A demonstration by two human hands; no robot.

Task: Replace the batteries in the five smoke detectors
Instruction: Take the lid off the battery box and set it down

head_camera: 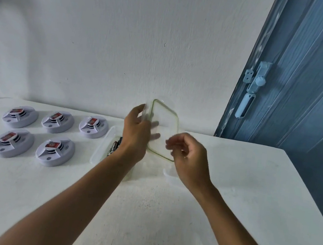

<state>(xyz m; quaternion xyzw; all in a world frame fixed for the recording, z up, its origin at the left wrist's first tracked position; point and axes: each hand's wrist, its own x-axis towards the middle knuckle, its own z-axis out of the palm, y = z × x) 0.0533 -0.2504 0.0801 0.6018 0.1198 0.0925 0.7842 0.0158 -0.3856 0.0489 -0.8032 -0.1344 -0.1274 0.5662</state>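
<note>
Clearly the head view is catching the opening step: the left hand point(136, 131) is gripping the clear lid point(162, 129) upright above its container point(102, 147), where batteries point(114, 146) are lying; the right hand point(188, 156), loosely curled, is holding nothing. Five smoke detectors point(58, 122) are sitting untouched at far left. Next, I judge, the lid needs parking aside

Nothing here reads cleanly. The batteries point(114, 147) in the clear plastic container point(99, 149) carry white lettering along their dark sides, too small and blurred to make out. Each of the five smoke detectors point(20, 116) shows a red label point(16, 111) on top with pale marks, and those can't be read either.
</note>
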